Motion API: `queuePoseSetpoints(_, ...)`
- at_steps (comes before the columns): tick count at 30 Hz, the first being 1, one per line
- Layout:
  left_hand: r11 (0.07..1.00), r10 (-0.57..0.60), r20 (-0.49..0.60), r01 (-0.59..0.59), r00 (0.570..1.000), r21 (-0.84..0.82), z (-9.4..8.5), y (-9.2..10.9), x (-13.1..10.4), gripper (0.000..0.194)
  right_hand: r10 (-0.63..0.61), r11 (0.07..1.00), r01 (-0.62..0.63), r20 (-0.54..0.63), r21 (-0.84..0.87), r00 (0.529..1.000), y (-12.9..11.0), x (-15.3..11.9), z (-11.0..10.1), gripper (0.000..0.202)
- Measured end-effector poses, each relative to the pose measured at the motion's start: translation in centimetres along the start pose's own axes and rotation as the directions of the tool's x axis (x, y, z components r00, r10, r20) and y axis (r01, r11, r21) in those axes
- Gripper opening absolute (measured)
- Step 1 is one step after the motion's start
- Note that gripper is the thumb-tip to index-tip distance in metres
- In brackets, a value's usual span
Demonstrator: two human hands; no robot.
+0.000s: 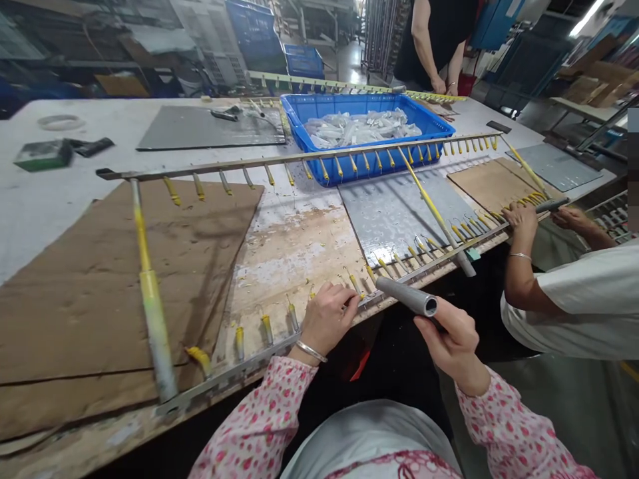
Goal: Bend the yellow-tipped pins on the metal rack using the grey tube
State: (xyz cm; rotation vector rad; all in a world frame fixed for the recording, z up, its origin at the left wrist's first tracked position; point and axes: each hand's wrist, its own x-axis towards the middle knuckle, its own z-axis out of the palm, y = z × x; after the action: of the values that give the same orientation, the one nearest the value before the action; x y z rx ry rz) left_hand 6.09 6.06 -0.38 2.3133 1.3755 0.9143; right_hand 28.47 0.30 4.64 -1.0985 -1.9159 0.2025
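A metal rack point(279, 159) with yellow-coated pegs and thin wire hooks lies across the table. My left hand point(329, 316) is at its near rail, fingers bent and pinched at a yellow peg; what they hold is too small to make out. In my right hand point(449, 339) is a grey metal tube point(407, 295), gripped between thumb and fingers near its open end. The tube's far end reaches the near rail, just right of my left hand. Yellow-tipped pegs point(266, 327) stand along the rail to the left.
A blue crate point(369, 174) of clear plastic-wrapped pieces sits behind the rack. Cardboard point(124, 266) and a grey sheet point(399, 206) lie under it. At the right, a co-worker's hands point(522, 216) work on the same rack with a dark tube. Another person stands at the far side.
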Motion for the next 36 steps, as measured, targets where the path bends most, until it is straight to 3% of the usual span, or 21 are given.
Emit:
queuePoseSetpoints(4,1.000,-0.006,0.007,0.006,1.000,0.003,-0.1,0.1,0.0,0.022,0.049,0.994,-0.025,0.224,-0.108,0.973,0.3,0.0,0.1,0.033)
queuePoseSetpoints(6,1.000,-0.006,0.006,0.006,1.000,-0.004,-0.1,0.2,0.1,0.022,0.043,0.998,-0.032,0.192,-0.062,0.980,0.1,0.1,-0.3,0.034)
queuePoseSetpoints(8,1.000,-0.008,-0.001,0.008,1.000,-0.009,-0.2,0.2,0.1,0.023,0.013,1.000,-0.013,0.060,0.001,0.998,0.0,0.1,-0.6,0.036)
queuePoseSetpoints(10,1.000,-0.008,-0.006,0.008,1.000,-0.009,-0.2,0.2,0.1,0.023,-0.002,1.000,0.002,-0.002,-0.003,1.000,0.2,-0.1,-0.7,0.034)
queuePoseSetpoints(15,1.000,-0.013,0.001,0.013,1.000,-0.022,-0.2,0.2,0.1,0.021,0.057,0.990,-0.029,0.206,-0.141,0.977,0.7,-0.2,-0.4,0.033)
queuePoseSetpoints(20,1.000,-0.009,-0.007,0.009,1.000,-0.017,-0.2,0.3,0.1,0.022,-0.016,1.000,0.016,-0.014,-0.021,1.000,0.3,-0.2,-0.8,0.035)
queuePoseSetpoints(21,1.000,-0.007,-0.008,0.007,1.000,-0.016,-0.1,0.3,0.1,0.022,-0.017,0.999,0.017,-0.003,-0.040,1.000,0.4,-0.2,-0.6,0.033)
queuePoseSetpoints(24,1.000,-0.002,-0.006,0.002,1.000,-0.008,0.0,0.2,0.1,0.021,0.035,0.991,-0.013,0.173,-0.131,0.984,0.9,-0.3,-0.3,0.032)
queuePoseSetpoints(26,1.000,0.004,-0.008,-0.004,1.000,-0.001,0.0,0.1,0.1,0.022,0.053,0.992,-0.030,0.193,-0.120,0.980,0.9,-0.2,-0.5,0.034)
queuePoseSetpoints(30,1.000,0.014,-0.018,-0.014,1.000,0.015,-0.2,0.2,0.1,0.023,0.012,1.000,-0.013,-0.040,-0.025,0.999,1.0,-0.1,-1.0,0.034)
queuePoseSetpoints(31,1.000,0.018,-0.020,-0.018,1.000,0.020,-0.2,0.2,0.1,0.023,0.011,0.999,-0.012,-0.037,-0.043,0.999,1.1,-0.2,-0.9,0.033)
queuePoseSetpoints(35,0.999,0.030,-0.014,-0.029,0.999,0.035,-0.3,0.2,0.2,0.024,0.091,0.985,-0.062,0.178,-0.158,0.980,1.4,-0.3,-0.5,0.032)
queuePoseSetpoints(36,0.999,0.031,-0.012,-0.031,0.999,0.035,-0.3,0.2,0.1,0.025,0.094,0.987,-0.070,0.171,-0.143,0.981,1.4,-0.3,-0.7,0.032)
